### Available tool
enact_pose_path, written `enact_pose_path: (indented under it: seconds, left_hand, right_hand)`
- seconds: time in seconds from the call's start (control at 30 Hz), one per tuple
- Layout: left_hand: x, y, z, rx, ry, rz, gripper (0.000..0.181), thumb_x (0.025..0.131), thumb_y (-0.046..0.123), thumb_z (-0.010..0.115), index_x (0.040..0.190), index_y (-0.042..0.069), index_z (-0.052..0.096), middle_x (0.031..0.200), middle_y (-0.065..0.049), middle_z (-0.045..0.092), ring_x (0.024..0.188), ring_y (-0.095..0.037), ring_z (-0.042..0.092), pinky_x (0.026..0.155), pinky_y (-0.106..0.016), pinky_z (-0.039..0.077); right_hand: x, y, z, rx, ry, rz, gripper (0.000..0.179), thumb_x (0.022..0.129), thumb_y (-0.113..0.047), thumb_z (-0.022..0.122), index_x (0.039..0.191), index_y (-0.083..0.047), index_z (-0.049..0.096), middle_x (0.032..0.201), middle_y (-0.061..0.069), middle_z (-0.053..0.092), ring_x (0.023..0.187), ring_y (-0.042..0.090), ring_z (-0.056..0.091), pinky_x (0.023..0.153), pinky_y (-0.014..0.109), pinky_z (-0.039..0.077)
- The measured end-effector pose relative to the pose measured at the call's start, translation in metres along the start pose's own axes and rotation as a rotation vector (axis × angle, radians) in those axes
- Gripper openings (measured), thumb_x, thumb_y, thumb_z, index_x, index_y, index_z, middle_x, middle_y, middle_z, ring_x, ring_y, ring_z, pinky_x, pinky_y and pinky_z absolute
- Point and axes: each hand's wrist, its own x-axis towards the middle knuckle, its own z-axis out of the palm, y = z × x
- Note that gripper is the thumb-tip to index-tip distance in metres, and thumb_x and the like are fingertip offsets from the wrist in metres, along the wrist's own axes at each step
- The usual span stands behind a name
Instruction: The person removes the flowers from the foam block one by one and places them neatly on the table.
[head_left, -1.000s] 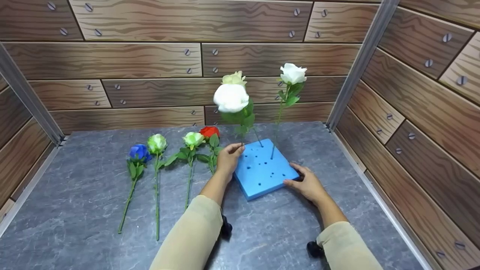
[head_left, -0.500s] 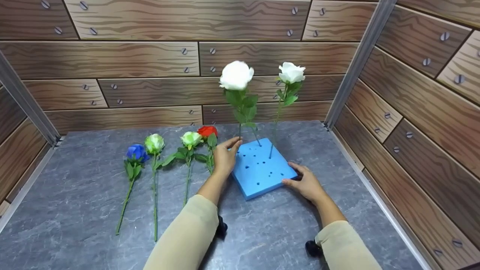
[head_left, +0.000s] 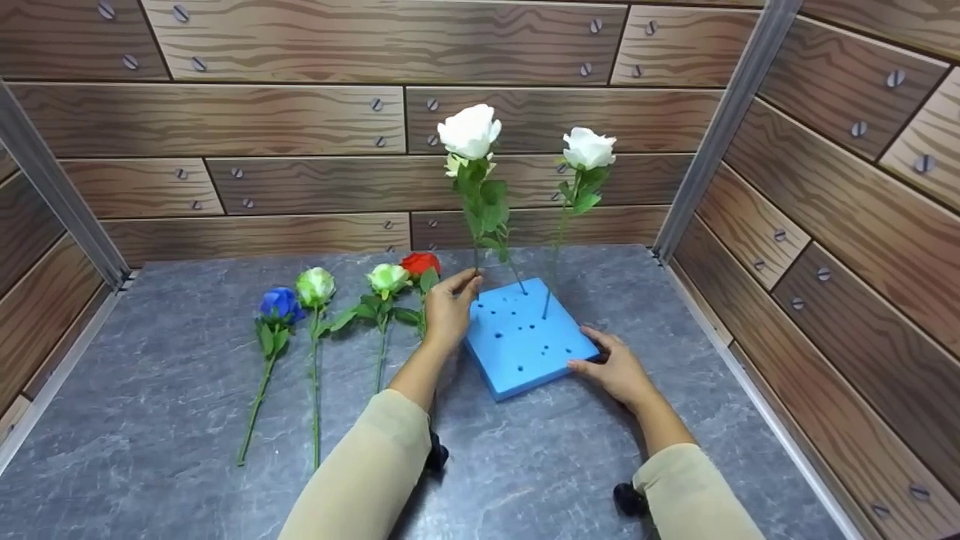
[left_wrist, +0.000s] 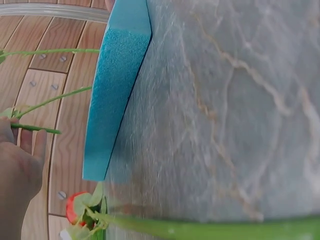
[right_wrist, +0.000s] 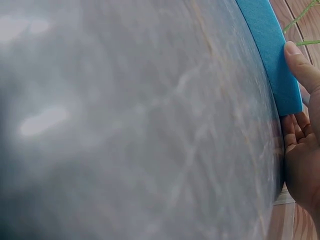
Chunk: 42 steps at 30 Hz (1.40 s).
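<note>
Ruffled white rose [head_left: 469,131] raised, left hand [head_left: 448,311] pinching stem [left_wrist: 47,130], grainy blue block [head_left: 517,350]

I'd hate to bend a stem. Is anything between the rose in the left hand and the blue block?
Nothing visible: in the left wrist view, a bare gap separates the held stem from the block. The nearest planted stem stands beside that gap, not in it.

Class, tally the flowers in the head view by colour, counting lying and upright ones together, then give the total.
White flowers: 2
Green-and-white flowers: 2
Cream flower, partly hidden: 1
Blue flower: 1
Red flower: 1
Total: 7
</note>
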Motion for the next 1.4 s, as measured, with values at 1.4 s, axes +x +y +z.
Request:
enact_pose_path:
  seconds: [1.4]
  left_hand:
    - [-0.018, -0.01, -0.062, 0.194, 0.01, 0.102, 0.025, 0.1, 0.009, 0.078, 0.125, 0.007, 0.081, 0.112, -0.012, 0.085, 0.095, -0.027, 0.082, 0.079, -0.041, 0.067]
  right_hand:
    - [0.004, 0.003, 0.0, -0.017, -0.013, 0.003, 0.088, 0.096, -0.042, 0.084, 0.168, -0.014, 0.041, 0.171, 0.028, 0.034, 0.145, 0.045, 0.054, 0.118, 0.058, 0.049]
